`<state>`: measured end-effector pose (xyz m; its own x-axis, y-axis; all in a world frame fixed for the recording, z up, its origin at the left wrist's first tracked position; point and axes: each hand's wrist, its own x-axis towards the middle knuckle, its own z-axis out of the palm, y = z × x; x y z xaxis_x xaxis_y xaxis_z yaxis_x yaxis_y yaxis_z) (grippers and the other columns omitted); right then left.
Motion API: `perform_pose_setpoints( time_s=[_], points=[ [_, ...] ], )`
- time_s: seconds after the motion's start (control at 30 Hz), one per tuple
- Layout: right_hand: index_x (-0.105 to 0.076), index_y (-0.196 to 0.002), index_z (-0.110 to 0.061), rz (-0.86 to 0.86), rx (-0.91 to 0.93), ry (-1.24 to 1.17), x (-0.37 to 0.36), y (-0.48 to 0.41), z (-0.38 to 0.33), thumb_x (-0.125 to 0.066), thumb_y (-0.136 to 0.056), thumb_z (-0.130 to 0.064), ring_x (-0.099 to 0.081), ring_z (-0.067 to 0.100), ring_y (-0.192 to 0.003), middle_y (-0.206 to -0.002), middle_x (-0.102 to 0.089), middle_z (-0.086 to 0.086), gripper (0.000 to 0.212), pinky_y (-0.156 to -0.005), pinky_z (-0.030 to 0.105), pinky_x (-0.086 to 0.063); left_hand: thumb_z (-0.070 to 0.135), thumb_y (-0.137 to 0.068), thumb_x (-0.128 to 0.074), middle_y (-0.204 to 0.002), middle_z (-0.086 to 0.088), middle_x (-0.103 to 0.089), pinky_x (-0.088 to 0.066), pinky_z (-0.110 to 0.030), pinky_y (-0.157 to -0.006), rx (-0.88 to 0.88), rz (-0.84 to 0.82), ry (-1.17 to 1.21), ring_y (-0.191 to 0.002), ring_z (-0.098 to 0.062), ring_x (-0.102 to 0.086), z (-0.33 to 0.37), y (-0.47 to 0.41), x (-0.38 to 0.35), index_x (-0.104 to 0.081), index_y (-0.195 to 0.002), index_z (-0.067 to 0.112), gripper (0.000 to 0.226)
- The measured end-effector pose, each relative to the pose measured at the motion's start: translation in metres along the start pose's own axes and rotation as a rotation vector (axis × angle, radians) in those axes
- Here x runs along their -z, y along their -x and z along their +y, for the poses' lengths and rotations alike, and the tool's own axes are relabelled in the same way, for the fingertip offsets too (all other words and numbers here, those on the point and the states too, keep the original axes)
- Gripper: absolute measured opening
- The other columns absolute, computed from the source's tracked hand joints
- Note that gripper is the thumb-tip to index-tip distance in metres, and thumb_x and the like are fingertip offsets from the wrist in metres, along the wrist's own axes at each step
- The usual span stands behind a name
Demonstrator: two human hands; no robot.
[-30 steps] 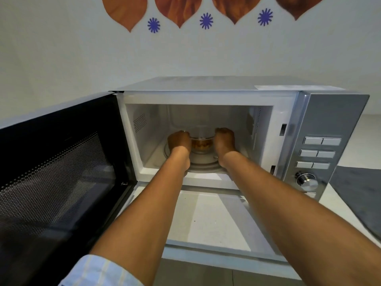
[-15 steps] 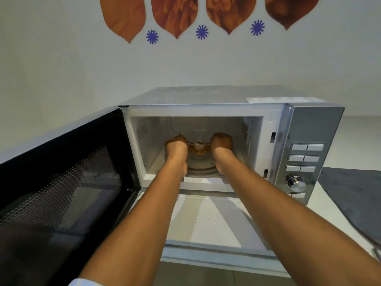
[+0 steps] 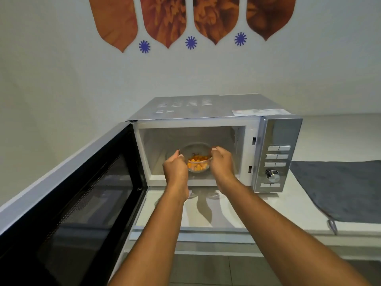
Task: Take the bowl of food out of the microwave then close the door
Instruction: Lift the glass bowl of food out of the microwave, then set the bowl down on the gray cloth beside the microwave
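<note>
Both hands, left (image 3: 175, 169) and right (image 3: 222, 164), clamp the bowl (image 3: 196, 162) at the microwave (image 3: 206, 112) mouth; next I draw it clear, then shut the door (image 3: 68, 195).

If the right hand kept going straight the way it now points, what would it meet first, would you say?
Probably the microwave's back wall: the right hand, gripping the bowl, points into the open cavity. Depth is hard to judge.

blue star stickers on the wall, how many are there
3, in a row on the wall above the microwave: left, middle, right, each between two orange leaf shapes. More may lie outside the frame.
</note>
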<state>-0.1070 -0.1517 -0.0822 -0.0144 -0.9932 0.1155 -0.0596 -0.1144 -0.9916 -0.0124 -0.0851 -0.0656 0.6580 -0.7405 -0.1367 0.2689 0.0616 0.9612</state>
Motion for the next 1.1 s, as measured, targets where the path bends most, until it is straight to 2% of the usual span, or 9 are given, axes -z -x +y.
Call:
perform_pose_setpoints(
  time_s=[0.1, 0.23, 0.37, 0.5, 0.67, 0.9, 0.97, 1.03, 1.1],
  points=[
    [-0.064, -0.099, -0.013, 0.003, -0.001, -0.036, 0.015, 0.023, -0.004, -0.039, -0.107, -0.021, -0.059, 0.023, -0.098, -0.1, -0.062, 0.01, 0.027, -0.085, 0.039, -0.049, 0.003, -0.104, -0.048, -0.143, 0.001, -0.065, -0.047, -0.008, -0.066, -0.025, -0.006, 0.006, -0.091, 0.0, -0.062, 0.002, 0.025, 0.003, -0.052, -0.156, 0.013, 0.053],
    [-0.069, -0.109, -0.017, 0.032, -0.015, -0.044, 0.036, 0.053, -0.005, -0.042, -0.108, -0.024, -0.059, 0.02, -0.099, -0.107, -0.066, 0.007, 0.027, -0.085, 0.034, -0.046, 0.007, -0.108, -0.047, -0.158, -0.004, -0.058, -0.044, -0.025, -0.093, 0.005, -0.02, -0.005, -0.135, -0.023, -0.06, 0.004, 0.06, 0.006, -0.054, -0.155, 0.013, 0.048],
    [-0.068, -0.102, -0.002, 0.11, -0.034, -0.053, 0.069, 0.083, -0.005, -0.044, -0.106, -0.023, -0.059, 0.019, -0.083, -0.097, -0.07, 0.02, 0.032, -0.072, 0.036, -0.043, 0.008, -0.107, -0.048, -0.157, -0.004, -0.058, -0.045, -0.024, -0.09, 0.003, -0.079, -0.048, -0.132, -0.022, -0.059, -0.005, 0.094, 0.003, -0.055, -0.154, 0.013, 0.047],
    [-0.071, -0.1, -0.011, 0.149, -0.033, -0.062, 0.101, 0.102, -0.004, -0.044, -0.107, -0.026, -0.063, 0.018, -0.083, -0.091, -0.071, 0.009, 0.031, -0.068, 0.031, -0.046, 0.006, -0.106, -0.047, -0.159, -0.003, -0.057, -0.047, -0.027, -0.092, 0.027, -0.164, -0.052, -0.133, -0.021, -0.059, -0.012, 0.122, -0.004, -0.055, -0.155, 0.015, 0.05],
    [-0.072, -0.108, -0.015, 0.255, -0.036, -0.074, 0.143, 0.121, -0.002, -0.044, -0.107, -0.025, -0.066, 0.017, -0.087, -0.094, -0.071, 0.004, 0.03, -0.067, 0.026, -0.047, 0.002, -0.104, -0.047, -0.12, 0.013, -0.075, -0.051, -0.009, -0.054, 0.039, -0.263, -0.065, -0.083, 0.0, -0.07, -0.023, 0.152, -0.022, -0.06, -0.15, 0.016, 0.049],
    [-0.068, -0.085, -0.02, 0.399, 0.0, -0.023, 0.214, 0.129, 0.007, -0.044, -0.107, -0.028, -0.066, 0.014, -0.079, -0.084, -0.072, 0.005, 0.033, -0.072, 0.033, -0.053, 0.002, -0.103, -0.046, -0.155, -0.003, -0.061, -0.051, -0.033, -0.111, 0.078, -0.449, -0.098, -0.13, -0.018, -0.061, -0.046, 0.187, -0.075, -0.06, -0.151, 0.016, 0.051],
    [-0.068, -0.086, -0.02, 0.443, -0.008, -0.004, 0.236, 0.125, 0.014, -0.043, -0.107, -0.03, -0.067, 0.013, -0.079, -0.085, -0.073, 0.004, 0.034, -0.071, 0.032, -0.053, 0.004, -0.105, -0.048, -0.147, -0.001, -0.067, -0.055, -0.032, -0.106, 0.101, -0.494, -0.084, -0.128, -0.019, -0.065, -0.055, 0.193, -0.093, -0.059, -0.151, 0.016, 0.049],
    [-0.066, -0.086, -0.017, 0.478, -0.016, 0.004, 0.259, 0.118, 0.021, -0.043, -0.107, -0.031, -0.064, 0.016, -0.077, -0.083, -0.07, 0.007, 0.034, -0.068, 0.033, -0.05, 0.007, -0.108, -0.048, -0.124, 0.01, -0.075, -0.057, -0.02, -0.083, 0.108, -0.532, -0.076, -0.105, -0.007, -0.069, -0.066, 0.197, -0.114, -0.061, -0.148, 0.018, 0.044],
    [-0.063, -0.087, -0.008, 0.504, -0.015, 0.005, 0.28, 0.109, 0.028, -0.043, -0.106, -0.03, -0.059, 0.017, -0.074, -0.079, -0.064, 0.006, 0.034, -0.068, 0.036, -0.047, 0.005, -0.108, -0.046, -0.135, 0.007, -0.072, -0.054, -0.019, -0.081, 0.13, -0.587, -0.086, -0.104, -0.005, -0.066, -0.076, 0.2, -0.134, -0.058, -0.151, 0.015, 0.046]
  ],
)
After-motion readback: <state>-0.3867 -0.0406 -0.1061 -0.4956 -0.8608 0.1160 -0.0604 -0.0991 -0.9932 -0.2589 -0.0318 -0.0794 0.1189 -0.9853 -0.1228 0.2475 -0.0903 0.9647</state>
